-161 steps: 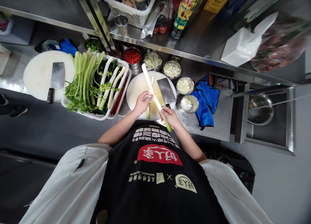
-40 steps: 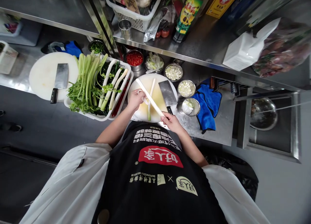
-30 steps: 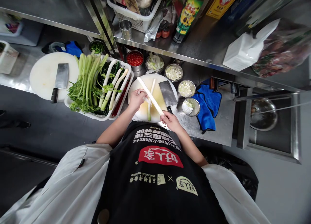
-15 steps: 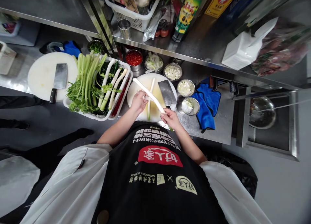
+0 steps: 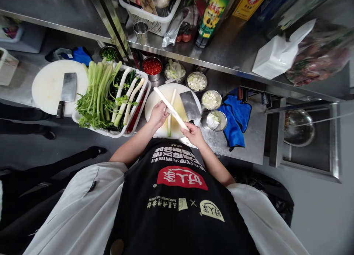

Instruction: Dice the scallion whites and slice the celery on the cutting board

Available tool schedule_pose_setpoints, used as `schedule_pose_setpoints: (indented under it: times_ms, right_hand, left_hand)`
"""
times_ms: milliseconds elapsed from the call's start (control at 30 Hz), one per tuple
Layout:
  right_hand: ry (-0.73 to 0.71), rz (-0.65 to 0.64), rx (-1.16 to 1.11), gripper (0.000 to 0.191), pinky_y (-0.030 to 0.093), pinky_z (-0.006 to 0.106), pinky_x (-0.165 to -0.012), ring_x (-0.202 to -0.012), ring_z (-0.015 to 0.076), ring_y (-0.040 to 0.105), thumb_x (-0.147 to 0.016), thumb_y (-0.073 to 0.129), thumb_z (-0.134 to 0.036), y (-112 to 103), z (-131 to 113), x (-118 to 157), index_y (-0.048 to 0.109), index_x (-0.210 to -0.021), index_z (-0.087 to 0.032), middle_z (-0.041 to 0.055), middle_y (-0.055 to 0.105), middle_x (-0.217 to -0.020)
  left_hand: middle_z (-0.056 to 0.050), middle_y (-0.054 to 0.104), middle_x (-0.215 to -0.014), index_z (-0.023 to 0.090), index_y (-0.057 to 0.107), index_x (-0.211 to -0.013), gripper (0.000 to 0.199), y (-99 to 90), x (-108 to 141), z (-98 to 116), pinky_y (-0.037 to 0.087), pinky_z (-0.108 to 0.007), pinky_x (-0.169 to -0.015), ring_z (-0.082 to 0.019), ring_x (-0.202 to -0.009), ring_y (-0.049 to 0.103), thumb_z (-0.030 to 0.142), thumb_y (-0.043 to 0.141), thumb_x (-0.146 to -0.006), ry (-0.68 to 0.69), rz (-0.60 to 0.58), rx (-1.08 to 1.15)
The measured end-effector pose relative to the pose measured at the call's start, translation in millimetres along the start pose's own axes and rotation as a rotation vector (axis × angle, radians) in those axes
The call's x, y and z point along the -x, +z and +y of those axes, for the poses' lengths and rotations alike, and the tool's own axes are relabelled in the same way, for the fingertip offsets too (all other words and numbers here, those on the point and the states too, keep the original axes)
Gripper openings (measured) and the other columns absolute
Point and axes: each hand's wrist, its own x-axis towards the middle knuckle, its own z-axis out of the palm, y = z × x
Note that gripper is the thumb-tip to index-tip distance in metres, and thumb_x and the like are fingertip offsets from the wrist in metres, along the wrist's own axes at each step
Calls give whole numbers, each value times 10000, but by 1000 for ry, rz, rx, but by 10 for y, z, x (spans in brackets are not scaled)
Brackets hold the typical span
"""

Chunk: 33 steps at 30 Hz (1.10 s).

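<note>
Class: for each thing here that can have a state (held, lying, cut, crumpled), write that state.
Held leek: slanted, raised off the board, lower end in the right grip.
Left grip: curled beside that leek; what it pinches is unclear.
Second leek: lying on the board.
Near cleaver: lying flat there too.
Far cleaver: flat on the left board.
Celery: leafy, in the basket.
Red peppers: chopped, in a bowl.
Blue cloth: crumpled.

Single head-worn view, forward and down, over the near apron [image 5: 179, 225] to the counter [image 5: 254, 142]

Pale leek stalk [image 5: 172, 110] between both hands [image 5: 158, 115]
</note>
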Motion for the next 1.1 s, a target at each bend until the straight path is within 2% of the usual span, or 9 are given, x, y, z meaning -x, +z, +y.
schedule_pose_setpoints:
  times_ms: [100,167,267,433,500,567,700,900,1100]
  right_hand:
    - [-51,105,127,453,579,372,-781,-884,258,693,-884,756,-592,10,-5,-4,777,-1159,-233,63,770,-999]
    - [-56,152,196,438,589,394,-839,-918,274,708,-914,732,-566,18,-41,-2,777,-1201,-238,75,791,-1066]
    - [-68,179,290,408,593,397,-843,-889,280,717,-937,713,-523,25,-110,6,777,-1232,-248,77,806,-1066]
    - [-75,191,348,344,589,403,-856,-939,302,728,-941,717,-487,52,-161,6,787,-1198,-270,85,807,-1095]
    - [-46,180,275,371,592,384,-805,-914,286,721,-909,759,-512,84,-148,-9,783,-1181,-261,82,799,-1059]
    - [14,147,118,459,571,342,-665,-767,237,686,-862,800,-572,120,-131,-30,766,-1183,-246,57,773,-940]
    - [109,41,-205,590,381,263,-433,-450,117,439,-779,853,-670,127,-153,-60,723,-1146,-228,-64,568,-618]
    - [169,-171,-542,575,273,231,-375,-397,64,307,-796,815,-765,5,-305,-83,594,-926,-251,-100,456,-599]
    - [308,-220,-675,501,269,219,-350,-376,67,276,-825,833,-660,1,-358,-127,557,-897,-248,-114,438,-555]
  left_hand:
    - [43,554,-664,190,581,-803,311,-8,59,-34,256,-173,-412,-38,-478,421,311,868,-801,29,-34,-69]
    - [31,576,-652,178,648,-831,323,-7,116,-91,249,-185,-421,-49,-482,435,361,908,-774,2,-88,-122]
    - [34,578,-617,166,678,-801,340,3,186,-193,244,-198,-434,-49,-463,402,354,946,-711,-18,-140,-187]
    - [44,546,-584,172,615,-679,231,4,192,-261,230,-196,-440,-41,-446,352,246,826,-735,30,-104,-229]
    - [47,530,-581,178,568,-656,239,4,184,-254,209,-196,-434,-38,-440,347,216,794,-725,17,-98,-203]
    - [50,526,-589,185,533,-660,250,10,188,-250,194,-195,-429,-33,-432,339,202,776,-716,-25,-100,-156]
    - [55,526,-594,193,502,-687,261,36,218,-275,203,-186,-432,-25,-425,333,211,759,-725,-100,-96,-86]
    - [40,546,-638,183,558,-735,168,76,225,-319,204,-175,-443,-38,-478,390,189,726,-735,-17,-74,-28]
    - [37,541,-697,181,545,-738,129,120,218,-356,245,-177,-448,-41,-490,383,159,669,-711,-12,-49,64]
